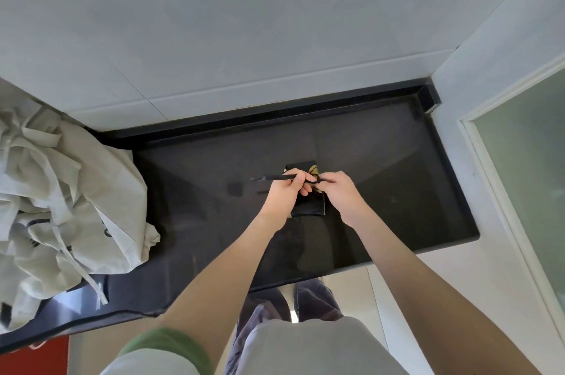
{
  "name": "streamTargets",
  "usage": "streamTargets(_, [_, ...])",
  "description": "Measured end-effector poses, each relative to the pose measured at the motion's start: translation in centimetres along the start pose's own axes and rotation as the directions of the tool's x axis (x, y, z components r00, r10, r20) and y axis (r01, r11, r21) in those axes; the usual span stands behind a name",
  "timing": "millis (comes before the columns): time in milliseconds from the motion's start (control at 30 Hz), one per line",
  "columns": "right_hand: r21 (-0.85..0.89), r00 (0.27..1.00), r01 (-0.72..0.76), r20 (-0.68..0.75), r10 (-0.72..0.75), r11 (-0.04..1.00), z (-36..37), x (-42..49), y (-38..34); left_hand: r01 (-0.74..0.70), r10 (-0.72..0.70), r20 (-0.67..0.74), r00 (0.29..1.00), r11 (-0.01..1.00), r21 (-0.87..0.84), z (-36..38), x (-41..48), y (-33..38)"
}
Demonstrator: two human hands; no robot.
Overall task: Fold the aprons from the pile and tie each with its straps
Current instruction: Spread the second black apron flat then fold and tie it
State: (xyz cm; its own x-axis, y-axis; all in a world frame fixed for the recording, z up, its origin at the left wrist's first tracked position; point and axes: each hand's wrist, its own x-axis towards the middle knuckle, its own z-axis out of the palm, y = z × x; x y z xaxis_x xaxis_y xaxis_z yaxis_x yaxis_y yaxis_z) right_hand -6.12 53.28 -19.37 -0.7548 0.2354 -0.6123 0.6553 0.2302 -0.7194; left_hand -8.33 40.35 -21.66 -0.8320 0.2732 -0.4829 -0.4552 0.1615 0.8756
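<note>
Folded black apron [308,209] lies flat on the black worktop [397,191], approx mid-worktop, a small squarish packet w/ a bit of gold print [313,170] showing at its far edge. Both hands are on top of it, so most of the packet is hidden.

L hand [282,196]: fingers [298,178] curled round the black strap [269,178], holding it. The strap runs out left from the fist, just above the worktop, free end pointing left. R hand [341,196]: thumb & fingers [327,179] narrow, pinching the same strap just right of the L hand. The two hands nearly touch over the far half of the packet. Can't tell if a knot is formed btwn them, too small & dark.

Pile of pale grey-beige aprons [76,191] sits crumpled at the left end of the worktop, well apart from the black apron. One pale strap [91,280] trails off the pile toward the near edge.

Far side: grey wall tiles [244,38] behind a low black upstand. Right: frosted glass panel [526,176] in a white frame. Near: green-cuffed sleeve [165,344] on the L arm, dark trousers [318,301] below the worktop edge, sth red [36,356] at the near left corner.
</note>
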Motion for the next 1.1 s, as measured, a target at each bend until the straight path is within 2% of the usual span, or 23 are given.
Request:
streamTargets(67, [0.315,0.997,-0.013,0.077,-0.012,0.949,-0.6,-0.8,-0.5,0.011,-0.013,0.057,0.998,1.0,0.025,-0.2,0.2,0.2])
streamTargets(100, [0.374,0.996,-0.029,0.089,-0.004,0.927,-0.9,-0.8,-0.5,0.009,-0.011,0.085,0.996,1.0,0.027,-0.3,0.2,0.3])
streamTargets(233, [0.402,0.991,-0.021,0.128,-0.034,0.915,-1.2,-0.2,-0.5,-0.014,0.01,0.171,0.985,1.0,0.02,-0.9,0.3,0.4])
streamTargets(300, [0.57,0.995,-0.026,0.095,-0.034,0.821,-1.7,0.1,-0.5,0.027,-0.029,0.18,0.983,0.999,0.018,-0.9,0.3,0.6])
streamTargets(333, [0.683,0.996,-0.027,0.085,-0.042,0.73,-2.1,0.1,-0.6,0.04,-0.04,0.177,0.983,0.999,0.003,-1.0,0.3,0.5])
streamTargets(400, [0.774,0.998,-0.002,0.039,-0.043,0.633,-2.9,0.3,-0.6,0.087,-0.082,0.161,0.983,0.996,-0.027,-0.9,0.5,0.3])
streamTargets(433, [0.74,1.0,0.014,0.003,-0.025,0.672,-3.2,0.5,-0.6,0.119,-0.112,0.156,0.981,0.992,-0.036,-1.0,0.5,0.2])
streamTargets(467, [0.65,0.999,0.034,-0.038,-0.013,0.76,-3.3,0.7,-0.4,0.143,-0.135,0.163,0.977,0.989,-0.038,-0.9,0.6,0.0])
streamTargets(533, [0.351,0.994,0.066,-0.106,-0.031,0.934,-3.0,1.2,-0.1,0.139,-0.125,0.193,0.973,0.988,-0.062,-0.7,0.7,-0.6])
streamTargets(600, [0.083,0.988,0.125,-0.1,-0.117,0.989,-2.4,1.6,0.3,0.124,-0.091,0.208,0.974,0.981,-0.147,-0.7,0.5,-0.7])
streamTargets(700, [-0.293,0.952,0.303,0.047,-0.303,0.907,-2.6,1.7,1.4,0.115,-0.022,0.24,0.971,0.918,-0.38,-1.6,0.3,-1.0])
streamTargets(733, [-0.407,0.937,0.348,0.124,-0.327,0.845,-2.8,1.9,2.1,0.13,-0.017,0.259,0.966,0.895,-0.426,-2.0,0.3,-1.2])
streamTargets(800, [-0.58,0.931,0.366,0.23,-0.284,0.728,-3.0,1.9,3.0,0.158,-0.022,0.294,0.956,0.881,-0.446,-2.5,0.3,-1.4])
streamTargets(833, [-0.619,0.934,0.357,0.239,-0.265,0.699,-2.9,1.7,3.4,0.16,-0.023,0.308,0.951,0.891,-0.426,-2.6,0.3,-1.6])
streamTargets(900, [-0.613,0.938,0.347,0.204,-0.282,0.71,-2.4,1.4,3.6,0.157,-0.032,0.347,0.937,0.927,-0.34,-2.5,0.1,-1.4])
streamTargets(1000, [-0.54,0.909,0.402,0.137,-0.393,0.74,-1.7,1.1,2.4,0.14,-0.069,0.381,0.922,0.977,-0.162,-2.3,0.2,0.0])
streamTargets(1100, [-0.582,0.793,0.591,0.293,-0.534,0.559,-0.8,1.3,0.3,0.157,-0.11,0.409,0.906,0.984,-0.084,-2.3,0.3,1.2])
